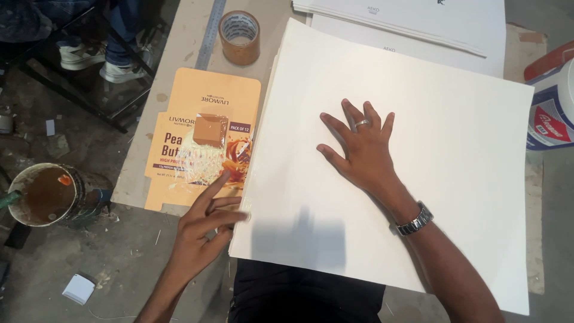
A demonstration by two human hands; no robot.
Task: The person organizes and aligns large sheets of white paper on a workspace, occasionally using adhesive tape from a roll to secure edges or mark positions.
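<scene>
White sheets [418,119]: stack of big white boards, lying flat on the bench [179,42], covering most of its middle & right part; near corner hangs past the bench's near edge toward the person.
Stack edge: several layers show along the left side, slightly fanned, so more than one sheet.
Right hand [359,152]: flat on top of the stack, palm down, fingers spread, nothing held; ring on one finger, metal watch [415,220] at the wrist.
Left hand [206,227]: at the stack's near-left corner, fingers loosely out, index pointing up-left; blurred, so can't tell if the fingertips touch the sheet edge. Grip is open, holds nothing.
Handling (judgement): sheets look light, stiff-ish but bendy over that span; smooth face, prob. slippery sheet on sheet; corners & edges dent easily. Best hold at an edge or corner, thumb under & fingers on top, w/ other hand pressing the rest flat.
Printed carton blank [203,143]: orange, unfolded, flat on the bench just left of the stack, its right side tucked at or under the stack edge; can't tell which.
Tape roll [240,36]: brown, near the bench's far edge, just beside the stack's far-left corner.
Steel ruler [210,33]: left of the tape, running toward the far edge.
More white sheets [418,24]: far edge, beyond the stack.
Tub [553,107]: white w/ red label, right edge.
Floor: dirty tin [45,194] w/ brownish contents left of the bench; another person's shoes [98,60] far left.
</scene>
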